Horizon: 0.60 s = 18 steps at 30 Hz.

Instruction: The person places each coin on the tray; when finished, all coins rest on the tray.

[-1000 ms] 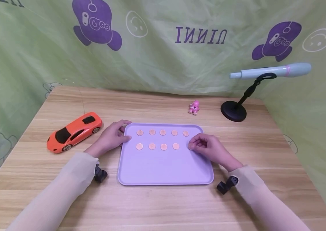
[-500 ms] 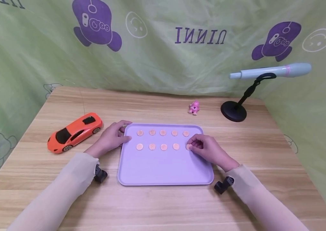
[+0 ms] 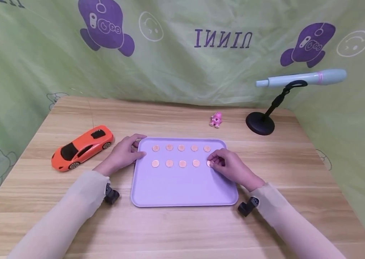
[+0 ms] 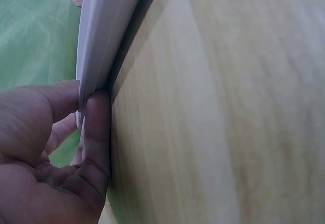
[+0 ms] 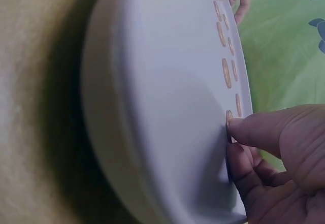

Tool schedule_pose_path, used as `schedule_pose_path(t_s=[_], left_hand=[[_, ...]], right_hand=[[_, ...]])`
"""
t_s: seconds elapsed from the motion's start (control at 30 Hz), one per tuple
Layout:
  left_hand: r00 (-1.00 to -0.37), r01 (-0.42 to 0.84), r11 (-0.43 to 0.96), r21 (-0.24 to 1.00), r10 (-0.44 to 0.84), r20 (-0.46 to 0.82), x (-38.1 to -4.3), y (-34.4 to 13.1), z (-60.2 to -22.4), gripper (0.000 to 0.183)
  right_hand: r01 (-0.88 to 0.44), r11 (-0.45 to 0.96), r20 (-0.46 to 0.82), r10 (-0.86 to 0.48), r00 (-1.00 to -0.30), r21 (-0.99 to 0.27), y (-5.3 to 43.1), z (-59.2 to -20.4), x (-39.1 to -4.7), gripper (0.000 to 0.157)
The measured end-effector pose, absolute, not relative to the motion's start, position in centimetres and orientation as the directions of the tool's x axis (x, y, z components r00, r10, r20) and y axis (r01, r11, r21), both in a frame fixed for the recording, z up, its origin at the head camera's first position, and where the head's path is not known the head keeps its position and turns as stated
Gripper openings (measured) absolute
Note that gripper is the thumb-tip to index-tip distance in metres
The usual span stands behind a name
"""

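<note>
Two rows of copper-coloured coins [image 3: 182, 163] lie flat on a lilac tray [image 3: 182, 190]. My left hand [image 3: 123, 154] grips the tray's left rim; in the left wrist view the thumb [image 4: 65, 99] is over the edge and a finger is beneath it. At the right end of the nearer row, my right hand [image 3: 231, 166] pinches a coin [image 3: 209, 163] between thumb and curled fingers, against the tray's surface. The right wrist view has the thumb tip partly covering this coin [image 5: 229, 116].
An orange toy car [image 3: 83, 148] stands left of the tray. Behind the tray is a small pink figure [image 3: 216, 119]. A light-blue microphone [image 3: 302, 78] rests on a black stand [image 3: 260, 123] at the back right. A green printed cloth [image 3: 169, 72] hangs behind the table.
My right hand has shifted slightly left, bringing its coin into line with the nearer row; more of that coin shows than one second ago. The left hand keeps its hold on the tray.
</note>
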State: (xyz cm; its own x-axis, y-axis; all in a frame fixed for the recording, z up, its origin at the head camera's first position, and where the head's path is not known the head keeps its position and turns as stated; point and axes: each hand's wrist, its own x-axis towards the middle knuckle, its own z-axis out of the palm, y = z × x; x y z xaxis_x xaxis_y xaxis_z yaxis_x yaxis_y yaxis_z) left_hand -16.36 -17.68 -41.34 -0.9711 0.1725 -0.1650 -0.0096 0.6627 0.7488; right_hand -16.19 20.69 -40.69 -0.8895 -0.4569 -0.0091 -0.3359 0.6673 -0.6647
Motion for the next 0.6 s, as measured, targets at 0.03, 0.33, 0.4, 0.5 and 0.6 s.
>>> schedule_pose_path(t_s=[0.03, 0.33, 0.4, 0.5, 0.6], left_hand=[[-0.971, -0.009, 0.665, 0.747, 0.171, -0.165, -16.38, -17.71, -41.34, 0.06], [-0.969, -0.029, 0.658, 0.752, 0.166, -0.182, -16.47, -17.91, -41.15, 0.061], [-0.968, -0.035, 0.657, 0.753, 0.165, -0.189, -16.42, -17.91, -41.22, 0.061], [-0.966, -0.044, 0.66, 0.75, 0.164, -0.201, -16.34, -17.94, -41.4, 0.062], [-0.965, -0.041, 0.662, 0.748, 0.167, -0.2, -16.27, -17.98, -41.51, 0.062]], right_hand=[[-0.34, 0.663, -0.003, -0.459, -0.888, -0.666, 20.65, -40.68, -16.19, 0.012], [-0.283, 0.626, -0.018, -0.429, -0.903, -0.726, 20.36, -40.91, -16.48, 0.013], [-0.265, 0.624, -0.024, -0.415, -0.91, -0.735, 20.39, -41.08, -16.46, 0.014], [-0.242, 0.624, -0.034, -0.396, -0.917, -0.743, 20.4, -41.37, -16.37, 0.014], [-0.225, 0.622, -0.042, -0.384, -0.922, -0.75, 20.38, -41.51, -16.26, 0.014]])
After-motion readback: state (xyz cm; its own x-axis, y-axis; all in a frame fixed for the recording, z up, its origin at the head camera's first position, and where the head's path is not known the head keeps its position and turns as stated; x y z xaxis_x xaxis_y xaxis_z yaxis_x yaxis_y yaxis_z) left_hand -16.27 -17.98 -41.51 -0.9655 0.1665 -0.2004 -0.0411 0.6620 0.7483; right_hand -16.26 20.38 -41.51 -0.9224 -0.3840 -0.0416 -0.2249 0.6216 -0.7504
